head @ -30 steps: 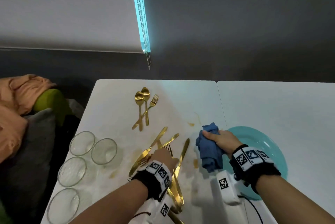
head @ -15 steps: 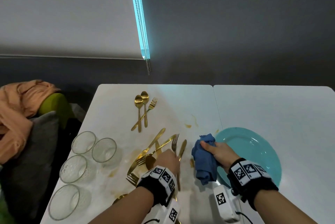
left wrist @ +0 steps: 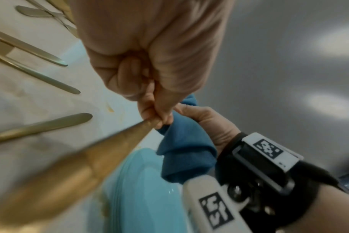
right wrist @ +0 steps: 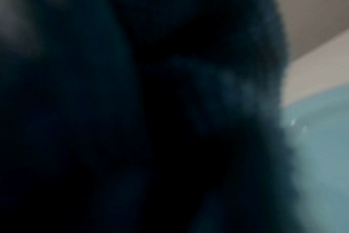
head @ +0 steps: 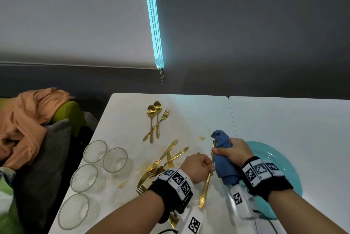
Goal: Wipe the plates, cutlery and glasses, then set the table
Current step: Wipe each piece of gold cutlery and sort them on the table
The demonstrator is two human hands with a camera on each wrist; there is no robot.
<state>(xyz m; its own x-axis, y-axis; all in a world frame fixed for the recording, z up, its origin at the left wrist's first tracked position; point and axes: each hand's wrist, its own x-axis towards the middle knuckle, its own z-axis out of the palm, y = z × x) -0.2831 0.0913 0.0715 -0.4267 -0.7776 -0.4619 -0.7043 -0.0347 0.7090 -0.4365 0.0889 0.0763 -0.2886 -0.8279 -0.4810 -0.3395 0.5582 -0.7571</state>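
Observation:
My left hand [head: 198, 165] grips a gold piece of cutlery [head: 205, 188] by its middle, the handle end pointing back at me. My right hand [head: 233, 150] holds a crumpled blue cloth [head: 224, 167] wrapped round the piece's far end, so its head is hidden. In the left wrist view the left hand [left wrist: 149, 55] pinches the gold handle [left wrist: 86, 160], with the cloth [left wrist: 185, 149] and right hand [left wrist: 209, 123] just beyond. A teal plate [head: 280, 160] lies under my right wrist. The right wrist view is mostly dark cloth [right wrist: 110, 126] with the plate [right wrist: 325, 141] at its edge.
Several clear glasses [head: 95, 151] stand along the white table's [head: 128, 120] left edge. Two gold spoons and a fork [head: 156, 120] lie at the far middle. Loose gold knives and forks [head: 166, 158] lie by my left wrist, among yellowish smears [head: 200, 137]. A chair with orange fabric [head: 28, 116] stands left.
My left hand has lifted one gold piece out of the loose pile and brought it right. My right hand has closed the blue cloth round its far end.

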